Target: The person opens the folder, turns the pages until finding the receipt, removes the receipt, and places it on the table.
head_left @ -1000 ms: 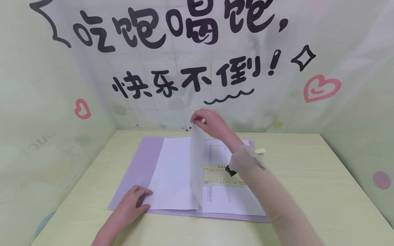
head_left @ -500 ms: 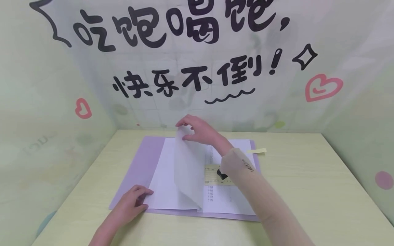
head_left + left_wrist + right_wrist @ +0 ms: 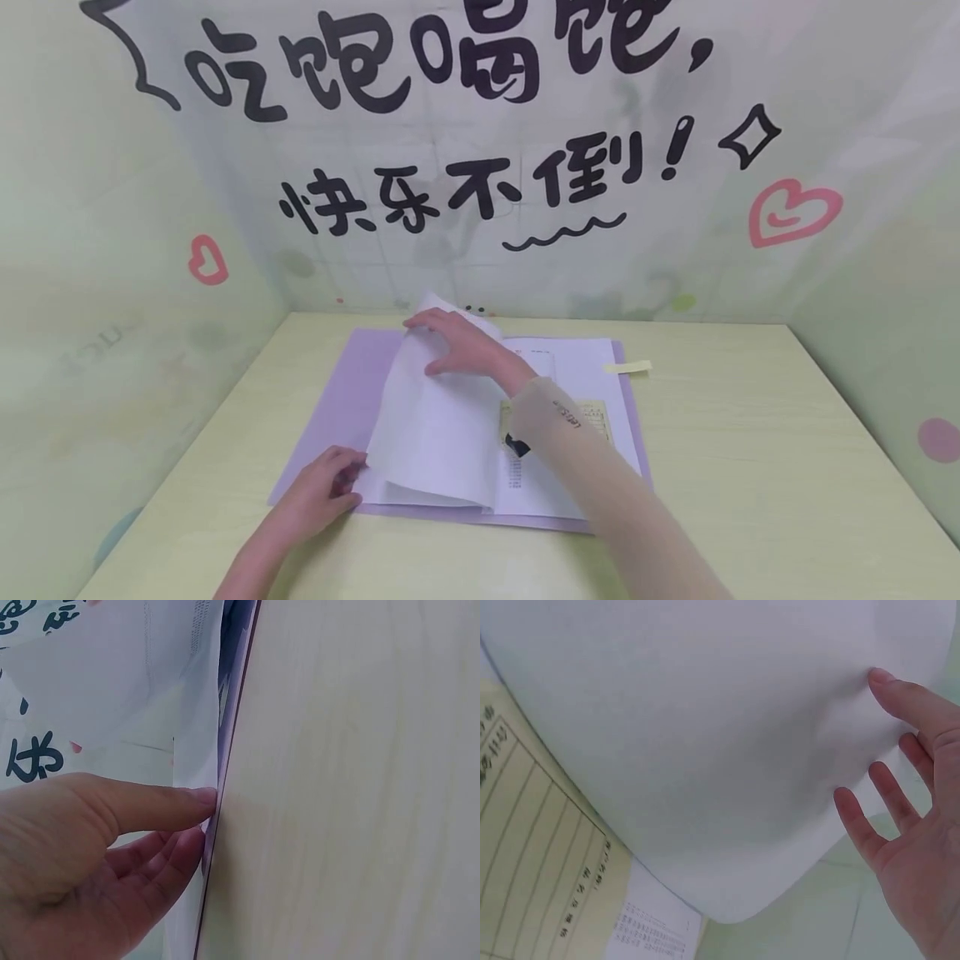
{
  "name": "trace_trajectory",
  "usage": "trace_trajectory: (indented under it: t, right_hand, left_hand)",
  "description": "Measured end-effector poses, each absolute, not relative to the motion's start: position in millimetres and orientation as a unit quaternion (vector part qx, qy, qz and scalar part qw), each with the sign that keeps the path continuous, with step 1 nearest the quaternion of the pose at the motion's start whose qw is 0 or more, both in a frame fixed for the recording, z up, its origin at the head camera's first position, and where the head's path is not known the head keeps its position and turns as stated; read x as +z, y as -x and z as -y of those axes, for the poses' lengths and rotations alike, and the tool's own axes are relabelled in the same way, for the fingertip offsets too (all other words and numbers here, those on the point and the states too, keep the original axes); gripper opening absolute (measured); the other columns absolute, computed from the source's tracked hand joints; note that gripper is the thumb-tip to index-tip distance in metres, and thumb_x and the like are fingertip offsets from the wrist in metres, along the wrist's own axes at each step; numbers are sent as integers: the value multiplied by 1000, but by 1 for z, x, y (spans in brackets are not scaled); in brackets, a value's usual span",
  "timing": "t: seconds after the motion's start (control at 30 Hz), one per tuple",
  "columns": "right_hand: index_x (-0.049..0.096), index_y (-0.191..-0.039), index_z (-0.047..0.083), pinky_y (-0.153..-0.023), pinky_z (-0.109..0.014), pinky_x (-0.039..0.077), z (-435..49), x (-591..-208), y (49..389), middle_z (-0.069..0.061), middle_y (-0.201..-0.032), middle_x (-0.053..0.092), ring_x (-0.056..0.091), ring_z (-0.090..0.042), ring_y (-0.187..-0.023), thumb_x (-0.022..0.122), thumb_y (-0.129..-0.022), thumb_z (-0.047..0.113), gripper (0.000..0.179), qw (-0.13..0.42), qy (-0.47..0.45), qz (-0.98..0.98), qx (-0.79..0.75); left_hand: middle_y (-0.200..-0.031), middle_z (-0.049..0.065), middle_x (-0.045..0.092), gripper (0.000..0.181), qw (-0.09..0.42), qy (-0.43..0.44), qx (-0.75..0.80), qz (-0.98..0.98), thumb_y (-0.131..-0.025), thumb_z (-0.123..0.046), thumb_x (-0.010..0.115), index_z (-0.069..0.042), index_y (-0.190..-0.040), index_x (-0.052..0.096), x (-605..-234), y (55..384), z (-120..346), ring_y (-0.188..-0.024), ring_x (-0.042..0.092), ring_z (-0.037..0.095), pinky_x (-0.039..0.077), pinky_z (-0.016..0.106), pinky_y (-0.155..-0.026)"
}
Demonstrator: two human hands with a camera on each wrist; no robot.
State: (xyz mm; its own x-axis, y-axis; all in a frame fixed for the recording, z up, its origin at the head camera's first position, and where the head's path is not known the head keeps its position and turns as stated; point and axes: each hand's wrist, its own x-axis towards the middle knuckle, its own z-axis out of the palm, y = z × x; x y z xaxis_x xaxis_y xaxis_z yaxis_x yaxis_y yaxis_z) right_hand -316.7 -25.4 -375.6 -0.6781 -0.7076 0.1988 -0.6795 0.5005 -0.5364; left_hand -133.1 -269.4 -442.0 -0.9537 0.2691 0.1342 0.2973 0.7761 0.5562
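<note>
White page [image 3: 442,425], upright earlier, now slopes leftward above purple folder [image 3: 341,400].

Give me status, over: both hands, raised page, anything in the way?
Left hand touches left sheet near its corner. Right hand spread against raised page. Page not flat. From head view, sleeve hides part of yellow slip.

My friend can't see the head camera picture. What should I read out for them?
A person's right hand touches a raised white paper sheet in an open pale-purple folder; their left hand rests by its near left corner. A yellow printed paper slip lies on the right page. Behind the pale wooden table is a wall with black Chinese characters.
</note>
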Motion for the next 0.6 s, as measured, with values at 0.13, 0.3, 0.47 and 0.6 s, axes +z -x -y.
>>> trace_trajectory:
  t: [0.13,0.3,0.47,0.6]
  right_hand:
    - [40,-141,25,-115,-32,25,36,-387,316,8,-147,37,31,-14,-137,76,-77,20,73,36,395,-869,-294]
    - [41,-141,22,-113,-31,29,45,-398,311,5,-147,37,33,-17,-136,74,-78,15,71,45,393,-870,-295]
    - [40,-141,22,-110,-30,33,51,-411,308,6,-148,36,34,-17,-133,73,-80,14,70,46,388,-884,-258]
    - [38,-142,24,-109,-31,35,55,-418,305,6,-149,35,35,-18,-133,72,-80,17,72,48,383,-896,-221]
  left_hand:
    - [-91,1,58,52,21,146,-307,940,-68,3,75,2,-116,57,-442,134,271,-79,58,9,53,21,-71]
    - [-98,5,62,54,18,129,-304,944,-69,2,75,1,-119,56,-442,134,272,-81,59,9,53,21,-72]
    - [-102,4,63,57,13,119,-299,947,-67,3,74,-1,-121,56,-441,137,271,-86,60,14,53,22,-75]
    - [-101,3,62,60,3,119,-304,945,-65,7,74,-2,-122,56,-440,136,271,-86,59,13,52,20,-72]
